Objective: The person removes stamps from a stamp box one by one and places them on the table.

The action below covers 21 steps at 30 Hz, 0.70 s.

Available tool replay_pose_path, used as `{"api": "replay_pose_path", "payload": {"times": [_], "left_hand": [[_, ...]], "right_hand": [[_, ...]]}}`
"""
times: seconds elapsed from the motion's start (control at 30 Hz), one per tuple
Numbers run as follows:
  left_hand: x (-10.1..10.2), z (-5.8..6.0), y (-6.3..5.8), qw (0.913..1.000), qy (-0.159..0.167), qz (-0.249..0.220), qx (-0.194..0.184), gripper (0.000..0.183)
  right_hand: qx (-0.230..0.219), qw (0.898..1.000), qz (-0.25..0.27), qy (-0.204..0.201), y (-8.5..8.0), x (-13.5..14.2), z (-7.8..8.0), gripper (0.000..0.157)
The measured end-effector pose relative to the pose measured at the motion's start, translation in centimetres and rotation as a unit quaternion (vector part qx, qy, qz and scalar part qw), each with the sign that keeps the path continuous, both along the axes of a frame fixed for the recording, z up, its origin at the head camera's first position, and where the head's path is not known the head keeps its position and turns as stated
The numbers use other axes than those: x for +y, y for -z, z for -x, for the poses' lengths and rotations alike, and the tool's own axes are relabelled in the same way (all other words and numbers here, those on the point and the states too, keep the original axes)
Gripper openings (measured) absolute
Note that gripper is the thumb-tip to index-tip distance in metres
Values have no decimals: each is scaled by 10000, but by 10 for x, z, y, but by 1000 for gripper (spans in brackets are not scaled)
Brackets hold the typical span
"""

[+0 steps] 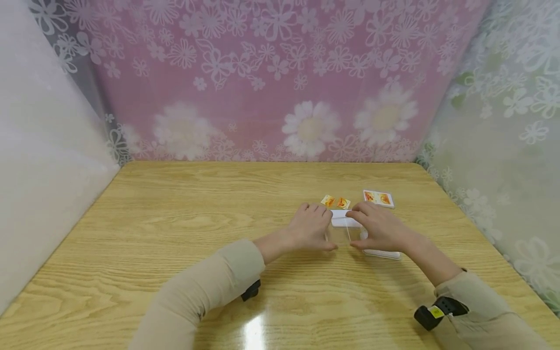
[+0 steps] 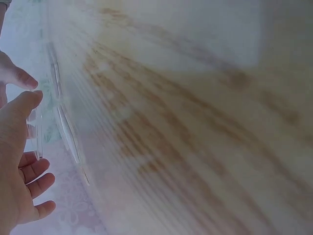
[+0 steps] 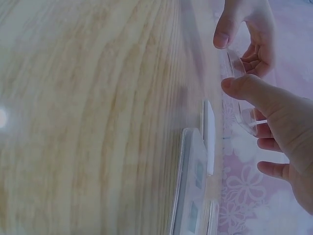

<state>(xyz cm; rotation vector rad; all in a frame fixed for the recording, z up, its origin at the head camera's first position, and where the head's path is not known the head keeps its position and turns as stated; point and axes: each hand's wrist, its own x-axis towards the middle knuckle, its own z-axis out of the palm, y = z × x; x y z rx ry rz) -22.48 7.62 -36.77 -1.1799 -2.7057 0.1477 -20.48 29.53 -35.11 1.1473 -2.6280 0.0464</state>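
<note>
Toward the right edge of the surface (image 1: 442,214), beyond its middle, you hold a clear cover (image 3: 244,119) between both hands, lifted off the wood. Your left hand (image 1: 309,227) grips one side of it, thumb toward you and fingers behind. Your right hand (image 1: 379,227) pinches the opposite side the same way, and your two thumbs point at each other with a small gap between them.

Just past the cover, seen between your hands, a white case (image 1: 343,223) lies flat on the surface. A second case (image 1: 385,254) lies below your right hand, nearer the right edge, partly hidden by that hand.

Farther toward the far edge, two small orange stickers (image 1: 343,203) lie side by side behind your left hand and the white case. To their right, nearer the far right corner, an orange card (image 1: 378,198) with a white border lies flat behind your right hand.

Pink floral cloth (image 1: 245,97) hangs along the far edge, and pale floral cloth (image 1: 507,160) along the right edge.
</note>
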Motion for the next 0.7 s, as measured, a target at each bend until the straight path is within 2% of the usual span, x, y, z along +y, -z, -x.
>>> {"api": "replay_pose_path", "payload": {"times": [0.33,0.7], "left_hand": [[1,10,0,9993,-49,-95,-353,71],[6,22,5,9993,-29,-190,-319,65]], "right_hand": [[-232,9996,65,162,0,2,10,61],[-698,9960,171,541,5,9,22,61]]}}
